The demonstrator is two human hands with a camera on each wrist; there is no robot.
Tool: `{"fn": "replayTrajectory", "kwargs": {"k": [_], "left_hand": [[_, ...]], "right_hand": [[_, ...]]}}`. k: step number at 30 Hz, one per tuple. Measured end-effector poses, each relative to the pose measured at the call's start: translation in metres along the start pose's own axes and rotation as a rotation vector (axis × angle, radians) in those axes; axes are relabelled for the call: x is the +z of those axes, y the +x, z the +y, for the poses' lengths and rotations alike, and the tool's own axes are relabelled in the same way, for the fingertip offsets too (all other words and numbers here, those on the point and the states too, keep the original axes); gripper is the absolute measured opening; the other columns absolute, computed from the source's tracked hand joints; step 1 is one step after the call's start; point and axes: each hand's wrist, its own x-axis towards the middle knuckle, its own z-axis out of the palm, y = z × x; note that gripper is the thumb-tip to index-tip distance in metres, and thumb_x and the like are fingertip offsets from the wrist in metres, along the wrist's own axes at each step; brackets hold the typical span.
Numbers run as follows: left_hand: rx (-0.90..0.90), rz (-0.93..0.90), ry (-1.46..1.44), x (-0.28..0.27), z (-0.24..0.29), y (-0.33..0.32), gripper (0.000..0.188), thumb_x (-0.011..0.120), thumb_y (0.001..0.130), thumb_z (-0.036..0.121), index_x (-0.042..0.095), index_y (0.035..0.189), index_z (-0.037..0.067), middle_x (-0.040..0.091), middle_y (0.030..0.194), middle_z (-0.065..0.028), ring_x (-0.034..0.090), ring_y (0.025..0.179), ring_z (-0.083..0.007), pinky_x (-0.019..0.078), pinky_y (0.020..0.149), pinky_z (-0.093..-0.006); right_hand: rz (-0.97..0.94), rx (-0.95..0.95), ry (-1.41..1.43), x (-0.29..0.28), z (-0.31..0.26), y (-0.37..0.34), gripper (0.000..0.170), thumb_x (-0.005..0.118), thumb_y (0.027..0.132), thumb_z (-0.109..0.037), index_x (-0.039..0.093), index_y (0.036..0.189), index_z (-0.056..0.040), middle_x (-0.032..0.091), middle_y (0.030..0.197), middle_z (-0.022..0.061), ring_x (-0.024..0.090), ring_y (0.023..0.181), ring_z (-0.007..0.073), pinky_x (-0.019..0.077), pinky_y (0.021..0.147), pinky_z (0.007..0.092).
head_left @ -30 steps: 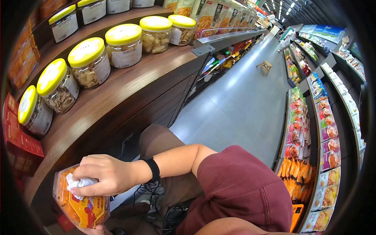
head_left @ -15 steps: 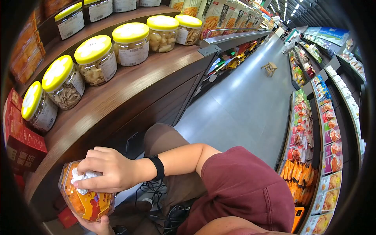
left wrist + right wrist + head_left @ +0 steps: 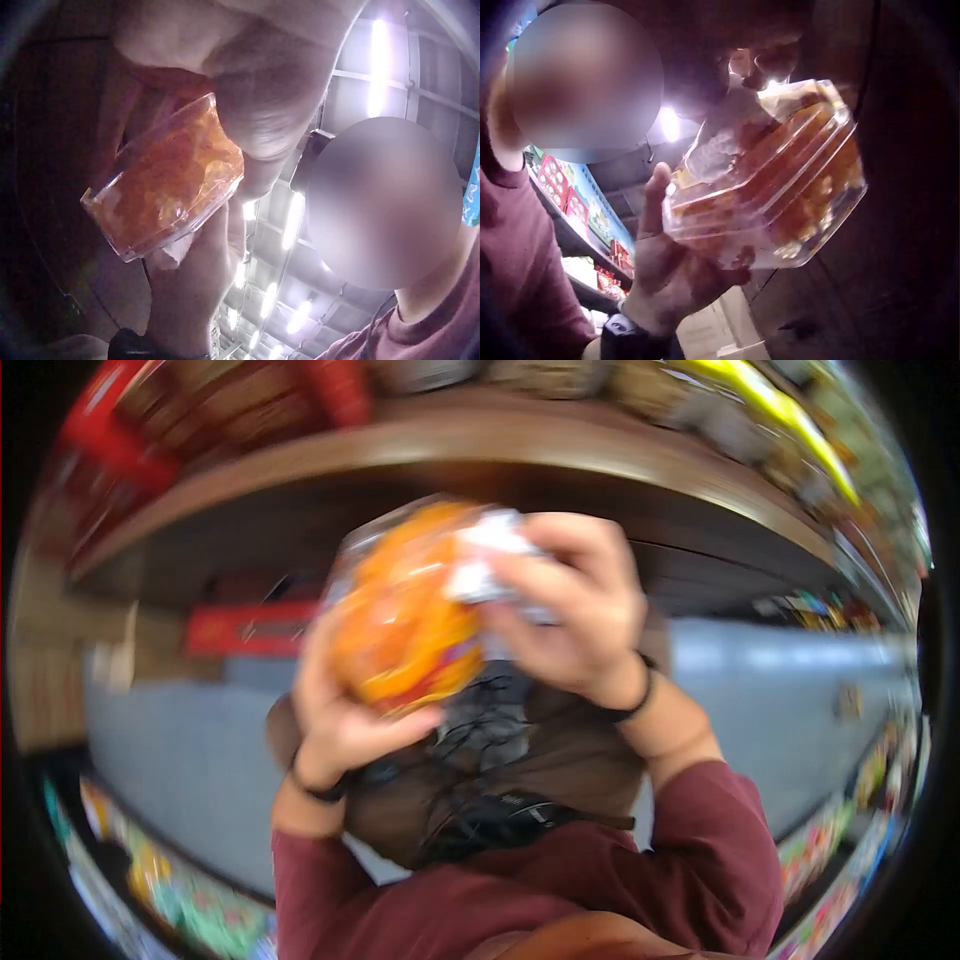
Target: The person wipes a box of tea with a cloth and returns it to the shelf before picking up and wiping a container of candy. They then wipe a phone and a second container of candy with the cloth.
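Note:
A clear plastic box of orange food (image 3: pixel 400 610) is held up in front of the body, blurred in the head view. The left hand (image 3: pixel 350 710) grips its lower left side, thumb along the near edge. At the upper right, the right hand (image 3: pixel 580 600) pinches a crumpled white tissue (image 3: pixel 485 555) against the box's top. In the left wrist view the box (image 3: pixel 172 180) shows from its side, with the right hand (image 3: pixel 191 292) behind it. The right wrist view shows the box (image 3: pixel 780 180) resting in the left hand (image 3: pixel 675 277), and the tissue (image 3: pixel 716 146) on it.
A curved wooden shelf (image 3: pixel 450 445) with jars and red boxes runs across the top. Below it at left lies a red box (image 3: pixel 250 628) near the grey floor (image 3: pixel 170 740). Cables (image 3: pixel 485 725) lie over the lap area. Stocked shelves stand at both lower sides.
The view has swung left and down towards the shelf front. Both hands and the box now appear mid-frame, and the left hand and forearm have come into fuller view. The tissue stays in the right hand.

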Motion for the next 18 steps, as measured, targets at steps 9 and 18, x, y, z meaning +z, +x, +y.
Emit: {"fn": "replayTrajectory", "kwargs": {"k": [9,18], "left_hand": [[0.002,-0.051,-0.086,-0.002,0.007,0.009,0.089,0.094,0.066,0.019,0.041,0.135,0.000,0.059,0.127,-0.0126,0.057,0.120,-0.0171,0.0447,0.102,-0.0320],[0.028,-0.032,-0.026,-0.003,0.002,0.008,0.086,0.093,0.067,0.019,0.042,0.134,0.000,0.064,0.122,-0.0125,0.064,0.112,-0.0183,0.0489,0.096,-0.0310]], "right_hand": [[-0.208,-0.043,0.071,0.002,-0.019,-0.001,0.050,0.080,0.063,-0.001,0.073,0.111,-0.0119,0.062,0.101,0.0084,0.064,0.080,0.0201,0.0531,0.065,0.0287],[-0.283,-0.105,0.200,0.009,-0.032,-0.011,0.041,0.083,0.064,-0.009,0.076,0.105,-0.0147,0.063,0.100,0.0083,0.063,0.073,0.0208,0.0530,0.061,0.0308]]}}
